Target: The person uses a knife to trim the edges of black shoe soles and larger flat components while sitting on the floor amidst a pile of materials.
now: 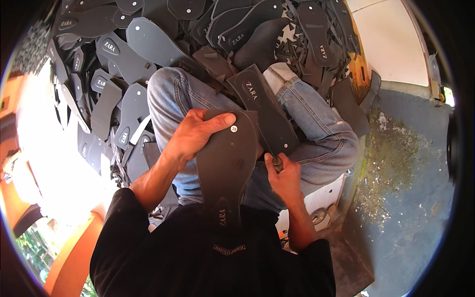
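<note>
My left hand [190, 133] grips a dark grey shoe sole [225, 163] near its broad toe end, thumb on top beside a round white sticker. The sole's narrow end points toward my chest. Strips of sheet stick out past its toe edge. My right hand [284, 179] is closed round the handle of a thin-bladed knife [277, 163]. Its slim blade runs up along the sole's right edge; whether it touches the sole I cannot tell. Across my lap, beyond the knife, lies another sole on a dark sheet piece [262, 104].
Many cut soles [158, 42] and dark offcuts [292, 54] are heaped around my crossed legs [321, 133]. At the right are a pale slab [391, 42] and a stained blue-grey floor [410, 163]. A dark brown block [349, 262] stands by my right elbow. Bright light washes out the left side.
</note>
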`<state>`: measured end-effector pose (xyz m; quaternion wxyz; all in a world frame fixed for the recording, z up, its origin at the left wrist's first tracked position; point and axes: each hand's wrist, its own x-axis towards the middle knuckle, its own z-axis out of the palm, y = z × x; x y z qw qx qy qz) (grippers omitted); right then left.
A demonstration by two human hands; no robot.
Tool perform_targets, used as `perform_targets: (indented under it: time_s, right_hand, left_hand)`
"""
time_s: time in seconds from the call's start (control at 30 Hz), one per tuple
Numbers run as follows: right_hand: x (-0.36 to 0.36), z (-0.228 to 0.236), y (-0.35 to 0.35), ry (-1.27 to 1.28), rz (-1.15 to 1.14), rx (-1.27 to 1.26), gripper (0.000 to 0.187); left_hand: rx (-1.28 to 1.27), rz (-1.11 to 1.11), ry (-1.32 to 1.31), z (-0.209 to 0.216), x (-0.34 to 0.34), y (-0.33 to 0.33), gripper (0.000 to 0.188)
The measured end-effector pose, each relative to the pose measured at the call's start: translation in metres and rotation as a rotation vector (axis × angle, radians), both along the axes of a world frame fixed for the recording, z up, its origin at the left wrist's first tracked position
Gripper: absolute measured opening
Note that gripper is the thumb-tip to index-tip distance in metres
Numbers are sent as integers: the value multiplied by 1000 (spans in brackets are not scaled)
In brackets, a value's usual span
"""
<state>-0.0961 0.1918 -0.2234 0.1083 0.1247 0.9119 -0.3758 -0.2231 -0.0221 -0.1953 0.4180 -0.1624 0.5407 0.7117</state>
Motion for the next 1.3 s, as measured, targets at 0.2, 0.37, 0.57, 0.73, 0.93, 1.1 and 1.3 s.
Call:
perform_targets:
  time_s: [0.2, 0.37, 0.57, 0.73, 0.93, 1.1, 1.3]
  right_hand:
    - [-61, 4, -4, 131, 170, 8, 24]
    - [-97, 2, 1, 28, -29, -403, 22]
    - [-99, 27, 15, -3, -307, -847, 22]
    - [-83, 42, 21, 246, -687, -886, 18]
    - [-27, 20, 11, 289, -535, -574, 31]
    - [17, 17, 38, 46, -356, 84, 42]
    - [39, 12, 29, 10, -301, 196, 35]
  left_hand:
    - [-73, -135, 61, 6, 0, 9, 29]
    - [29, -117, 57, -1, 2, 8, 30]
    - [174, 107, -59, -52, -7, 16, 42]
    - [591, 308, 259, -38, 11, 68, 36]
    - [551, 672, -84, -19, 40, 110, 26]
    - [521, 644, -118, -14, 53, 108, 23]
    - [515, 588, -132, -23, 60, 100, 25]
